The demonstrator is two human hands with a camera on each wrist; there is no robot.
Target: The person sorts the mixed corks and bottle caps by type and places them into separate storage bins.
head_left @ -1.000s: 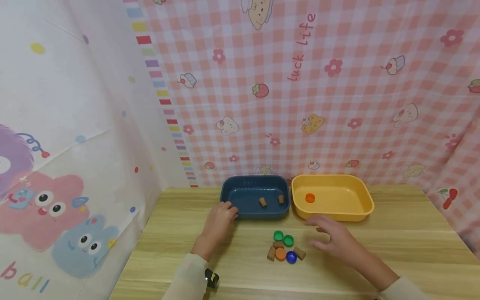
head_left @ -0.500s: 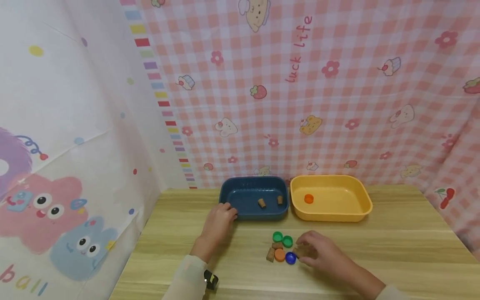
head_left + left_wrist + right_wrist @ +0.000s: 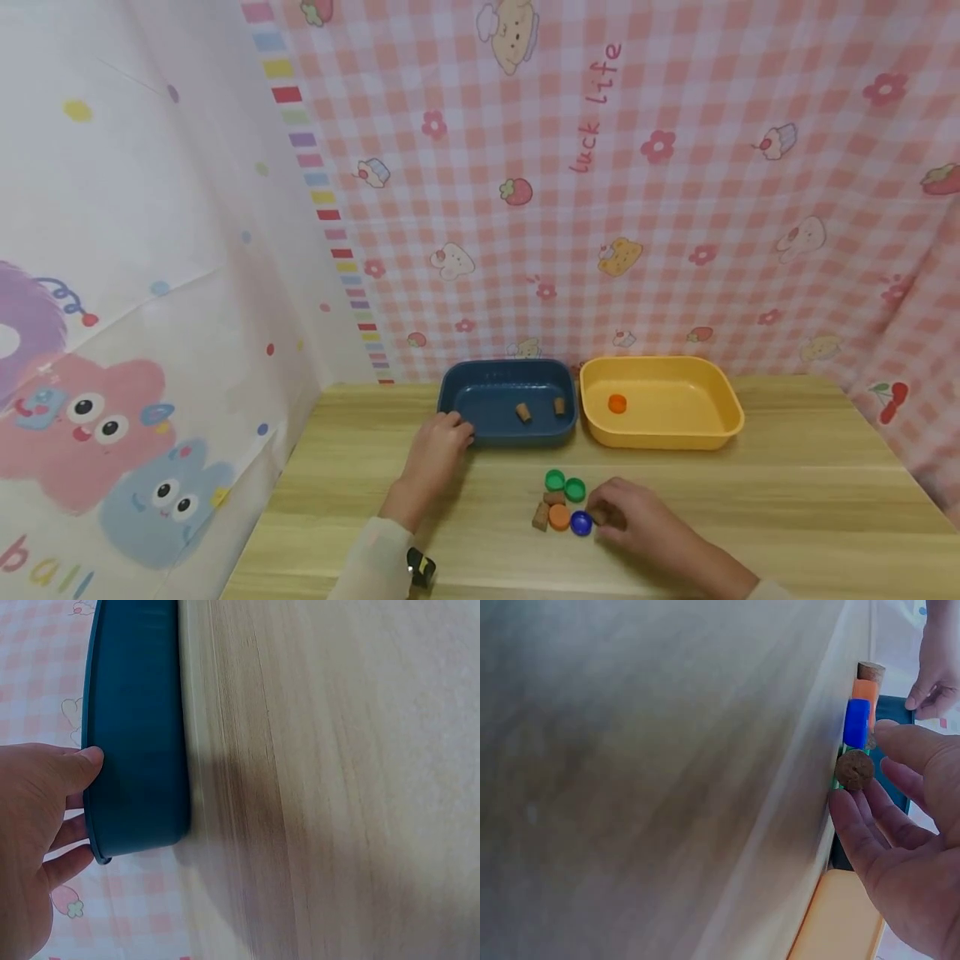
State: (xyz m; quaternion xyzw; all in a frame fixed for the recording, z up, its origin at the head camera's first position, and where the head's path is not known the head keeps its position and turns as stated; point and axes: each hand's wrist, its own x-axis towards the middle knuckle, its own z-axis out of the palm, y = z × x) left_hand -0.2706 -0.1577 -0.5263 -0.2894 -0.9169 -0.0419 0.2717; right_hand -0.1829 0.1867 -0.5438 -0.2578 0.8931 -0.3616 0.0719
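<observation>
My left hand (image 3: 438,446) grips the front left rim of the dark blue tray (image 3: 483,437), thumb on its outer wall and fingers over the rim. Two corks (image 3: 523,412) lie inside that tray. On the table, my right hand (image 3: 637,517) has its thumb and fingers around a cork (image 3: 855,770), which is mostly hidden in the head view. Just left of it sits a blue bottle cap (image 3: 581,523). Beside that are an orange cap (image 3: 559,517), two green caps (image 3: 575,489) and two more corks (image 3: 541,516).
A yellow tray (image 3: 660,440) stands right of the blue one, with an orange cap (image 3: 617,404) inside. Pink checked cloth (image 3: 570,217) hangs behind the wooden table (image 3: 795,492). A small black object (image 3: 422,568) is by the left sleeve.
My right hand has moved down and left from near the yellow tray to the cork at the right of the group, its fingers closing in around it. The left hand stays at the blue tray.
</observation>
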